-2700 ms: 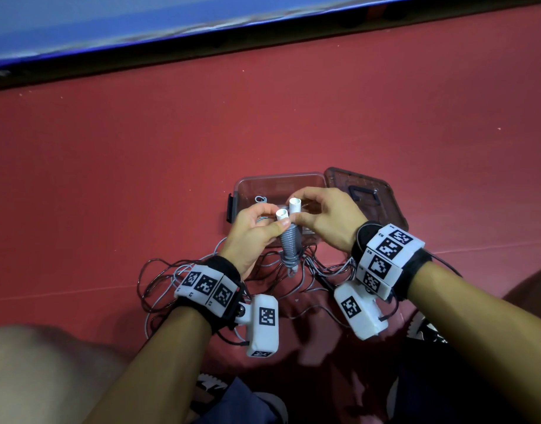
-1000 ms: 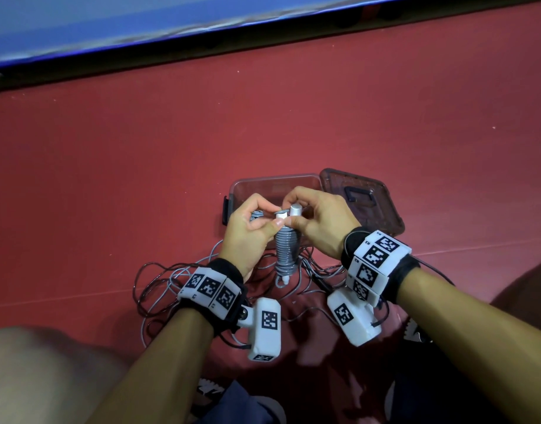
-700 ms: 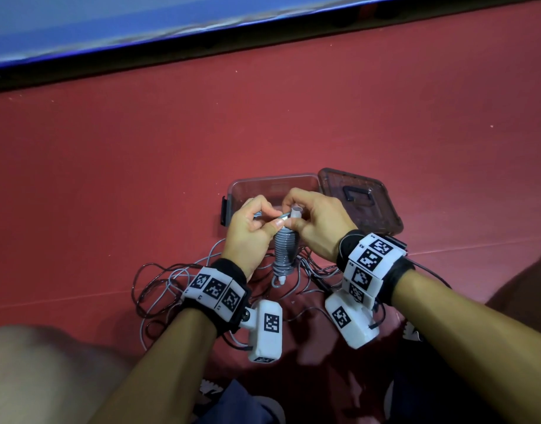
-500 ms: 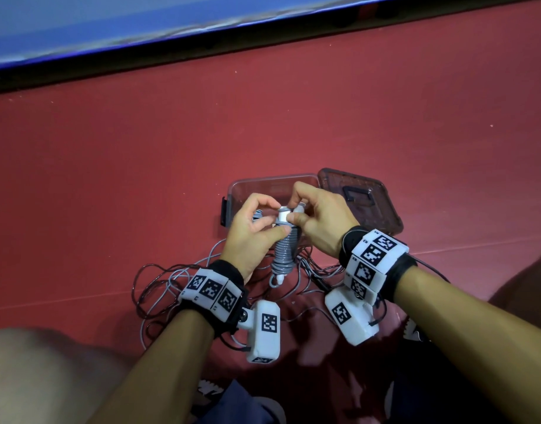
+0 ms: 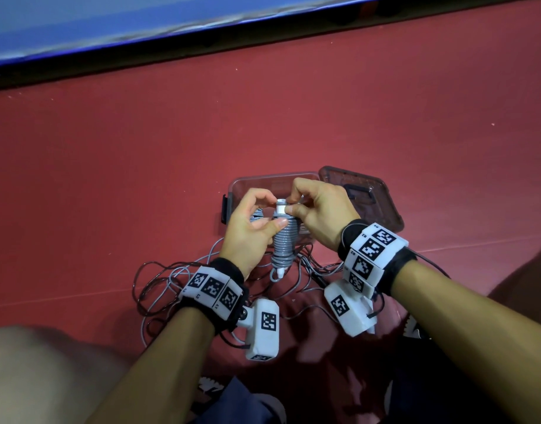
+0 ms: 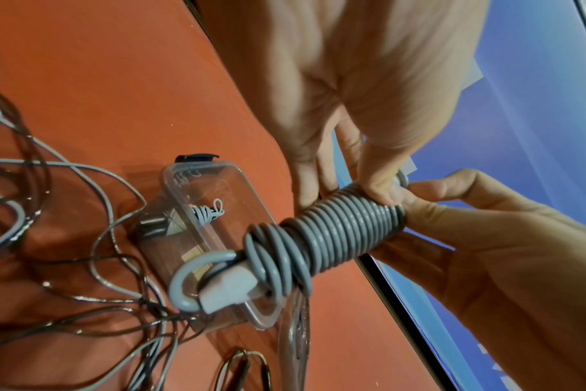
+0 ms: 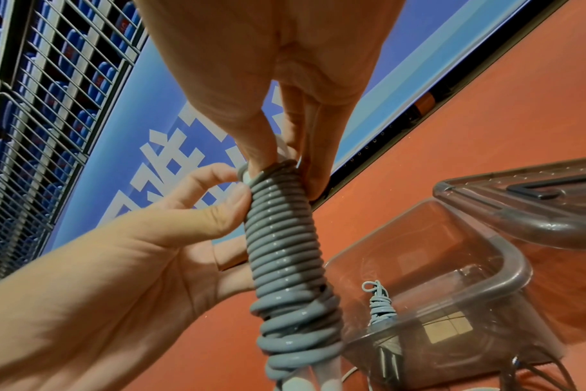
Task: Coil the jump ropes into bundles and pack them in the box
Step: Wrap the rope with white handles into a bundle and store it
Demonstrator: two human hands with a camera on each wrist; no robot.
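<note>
- The left hand (image 5: 251,228) has its grip closed on the grey jump-rope bundle (image 5: 284,243): thumb pressed to the side of the coils, fingers curled near the white handle tip (image 5: 280,206).
- The right hand (image 5: 321,214) pinches the top of the same bundle, fingertips (image 7: 258,150) clamped on the uppermost turns.
- The bundle stands nearly upright between both hands, cord wound tightly round the paired handles; a loop of cord (image 6: 184,285) sticks out beside the lower handle end (image 6: 228,285).
- It is held above the near edge of the clear box (image 5: 257,180), which sits on the red floor (image 5: 140,148).
- A smaller coiled bundle (image 7: 380,304) already lies inside the box.
- The lid (image 5: 364,194) lies open, just right of the box.
- Loose ropes (image 5: 159,286) sprawl tangled on the floor under the wrists; beyond the box the floor runs to a blue-edged board (image 5: 110,29).
</note>
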